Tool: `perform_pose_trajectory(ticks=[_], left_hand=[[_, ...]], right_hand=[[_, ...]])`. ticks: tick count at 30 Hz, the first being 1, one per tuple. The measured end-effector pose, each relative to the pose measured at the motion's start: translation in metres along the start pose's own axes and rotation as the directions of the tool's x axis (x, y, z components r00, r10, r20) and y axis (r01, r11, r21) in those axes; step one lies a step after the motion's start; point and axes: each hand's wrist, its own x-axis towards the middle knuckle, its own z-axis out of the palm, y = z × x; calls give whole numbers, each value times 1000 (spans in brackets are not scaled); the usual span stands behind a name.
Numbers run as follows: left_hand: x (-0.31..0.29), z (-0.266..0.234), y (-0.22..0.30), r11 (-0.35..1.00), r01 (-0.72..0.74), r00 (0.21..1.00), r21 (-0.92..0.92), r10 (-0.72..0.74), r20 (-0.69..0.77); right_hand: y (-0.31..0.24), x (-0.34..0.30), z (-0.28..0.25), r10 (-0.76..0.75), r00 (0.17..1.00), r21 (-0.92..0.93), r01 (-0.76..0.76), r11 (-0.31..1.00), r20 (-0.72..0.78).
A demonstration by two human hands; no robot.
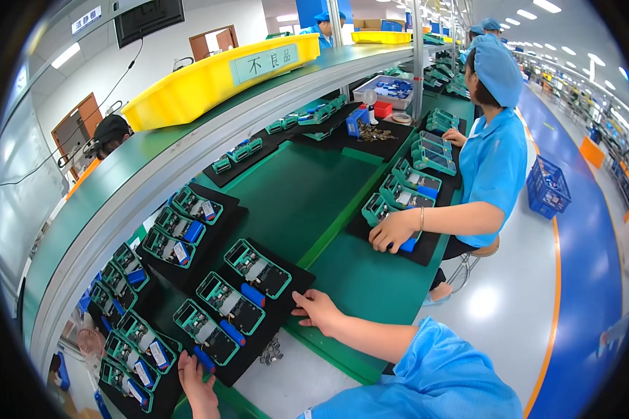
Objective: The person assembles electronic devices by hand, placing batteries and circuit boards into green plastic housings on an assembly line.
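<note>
Together, the left hand and right hand flank a black mat carrying three green-framed devices; I cannot tell whether either grips it.

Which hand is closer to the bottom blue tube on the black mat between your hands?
Left. The left hand is close beside the bottom blue tube, though touching is unclear; the right hand is farther off, at the right edge of the black mat.

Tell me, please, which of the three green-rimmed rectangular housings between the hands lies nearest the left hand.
The green-rimmed housing at the lower-left end; the middle one and the upper-right one lie farther from the left hand.
</note>
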Motion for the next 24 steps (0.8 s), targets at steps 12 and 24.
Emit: perform_pose_trajectory(ticks=[12, 24], left_hand=[[-34, 75, 10, 976, 15, 1000, -217, -18, -10], [-96, 96, 3, 395, -505, 805, 767, 536, 254]], right_hand=[[-21, 3, -36, -73, 996, 5, 74, 997, -40], [-26, -33, -49, -128, 991, -48, 127, 991, -24]])
